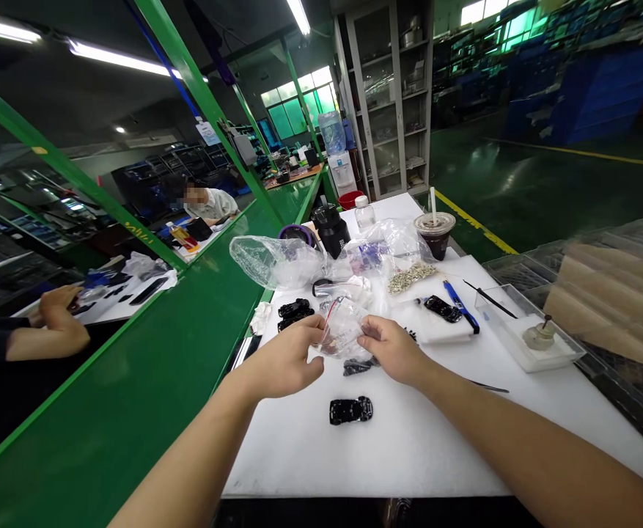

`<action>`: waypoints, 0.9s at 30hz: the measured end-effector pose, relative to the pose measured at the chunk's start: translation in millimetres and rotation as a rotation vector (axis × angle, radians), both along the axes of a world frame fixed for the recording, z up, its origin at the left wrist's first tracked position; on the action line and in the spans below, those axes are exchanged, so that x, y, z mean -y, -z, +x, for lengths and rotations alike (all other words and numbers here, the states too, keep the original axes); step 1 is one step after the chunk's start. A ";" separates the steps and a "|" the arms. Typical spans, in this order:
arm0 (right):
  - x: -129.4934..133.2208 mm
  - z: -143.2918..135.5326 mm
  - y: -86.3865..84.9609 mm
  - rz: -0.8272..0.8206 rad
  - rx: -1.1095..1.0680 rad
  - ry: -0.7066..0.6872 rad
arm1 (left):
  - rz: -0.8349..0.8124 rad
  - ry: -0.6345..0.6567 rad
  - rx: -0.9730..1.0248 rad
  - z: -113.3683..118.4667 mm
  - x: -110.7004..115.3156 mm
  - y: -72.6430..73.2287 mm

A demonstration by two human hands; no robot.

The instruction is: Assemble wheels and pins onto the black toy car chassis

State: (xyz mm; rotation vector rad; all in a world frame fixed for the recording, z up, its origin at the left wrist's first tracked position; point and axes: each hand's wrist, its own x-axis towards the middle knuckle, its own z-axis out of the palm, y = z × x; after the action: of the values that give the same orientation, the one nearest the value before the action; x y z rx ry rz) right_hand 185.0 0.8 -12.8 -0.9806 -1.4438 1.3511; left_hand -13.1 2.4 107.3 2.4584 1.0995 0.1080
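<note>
Between my hands is a clear zip bag (346, 326) with a red line along its top. My left hand (293, 356) grips the bag's left edge, fingers closed. On the right edge, my right hand (390, 348) pinches the plastic between thumb and fingers. What lies inside the bag is hard to make out. Below it a black toy car body (350, 411) rests on the white table. Another dark part (358, 366) lies just under the bag, partly covered. Several black car parts (295, 312) sit beyond my left hand.
Large clear plastic bags (282, 262), a black bottle (331, 229) and an iced drink cup (434, 233) stand at the back. Small metallic pieces (410, 278) form a pile. To the right are a black car part (443, 309), a blue cutter (461, 306) and a clear tray (524, 330).
</note>
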 end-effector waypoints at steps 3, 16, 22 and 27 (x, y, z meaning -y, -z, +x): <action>-3.0 1.2 3.0 -0.015 -0.026 0.013 | 0.044 -0.014 -0.001 -0.4 1.8 10.3; 2.4 2.5 -1.3 0.030 0.035 -0.041 | 0.342 -0.081 0.036 -3.9 5.5 -1.7; 2.8 3.6 -1.9 0.023 0.087 0.022 | 0.696 -0.129 0.208 -25.6 47.7 22.3; -1.5 2.2 -1.1 0.022 0.081 0.067 | 0.385 -0.069 -0.080 -45.2 95.9 81.1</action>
State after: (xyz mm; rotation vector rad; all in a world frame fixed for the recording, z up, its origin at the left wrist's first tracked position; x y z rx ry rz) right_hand 187.2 2.3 -11.7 -1.0708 -1.4704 1.2574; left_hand -58.3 -93.5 26.2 2.7815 1.2997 0.2672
